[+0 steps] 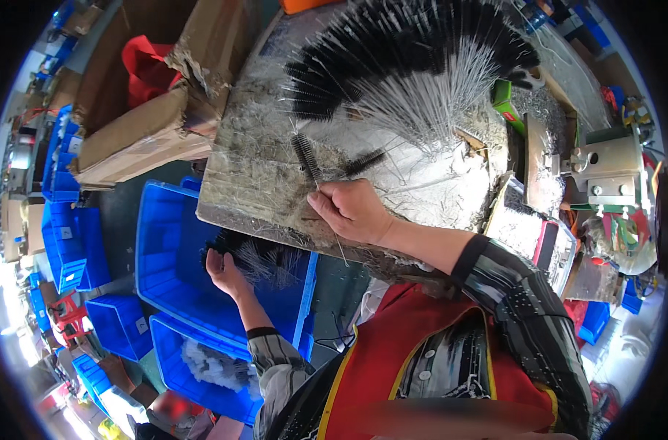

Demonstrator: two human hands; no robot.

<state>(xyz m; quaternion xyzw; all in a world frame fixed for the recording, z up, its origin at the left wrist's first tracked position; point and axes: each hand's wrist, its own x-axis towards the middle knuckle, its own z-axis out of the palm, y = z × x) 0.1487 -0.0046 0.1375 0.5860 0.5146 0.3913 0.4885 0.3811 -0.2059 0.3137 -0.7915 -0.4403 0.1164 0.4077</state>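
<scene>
My right hand (352,213) is closed around the thin wire stem of a black-bristled tube brush (305,155) at the front edge of the worktable. The stem's bare end sticks out below the fist. Just beyond it lies another small black brush (365,163); whether its stem touches my fingers is unclear. My left hand (228,275) is inside a large blue bin (158,242), its fingers slightly curled and apart beside a bunch of brushes (264,260) with black bristles and wire stems. Farther back on the table spreads a big pile of similar brushes (393,55).
An open cardboard box (140,143) with red cloth stands at the left. Under the large bin, a second blue bin (165,352) holds whitish material. A metal machine part (605,172) and a green box (506,103) are at the right. The tabletop (239,176) is worn.
</scene>
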